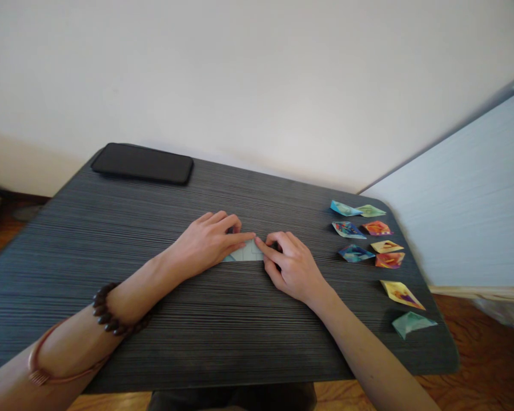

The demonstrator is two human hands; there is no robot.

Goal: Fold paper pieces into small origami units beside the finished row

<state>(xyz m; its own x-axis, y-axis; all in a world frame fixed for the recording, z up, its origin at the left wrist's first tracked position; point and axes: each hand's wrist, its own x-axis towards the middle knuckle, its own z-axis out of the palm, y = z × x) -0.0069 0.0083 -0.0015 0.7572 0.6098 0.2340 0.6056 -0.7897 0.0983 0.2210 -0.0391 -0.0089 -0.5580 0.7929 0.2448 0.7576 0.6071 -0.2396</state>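
A small piece of pale blue-green folded paper (247, 252) lies on the table, partly covered by my fingers. My left hand (212, 238) holds its left side, with the index finger along the top edge and the other fingers bent. At the paper's right end, my right hand (288, 260) grips it, the index fingertip close to the left one and the remaining fingers curled. The thumbs and the paper's far layers are partly hidden. Dark round beads (105, 311) circle my left wrist.
Several folded paper pieces stand along the table's right side, among them a blue one (345, 208), a yellow one (401, 294) and a green one (412, 324). A flat black case (142, 164) rests at the back left of the dark table (223, 331). A wall borders the back.
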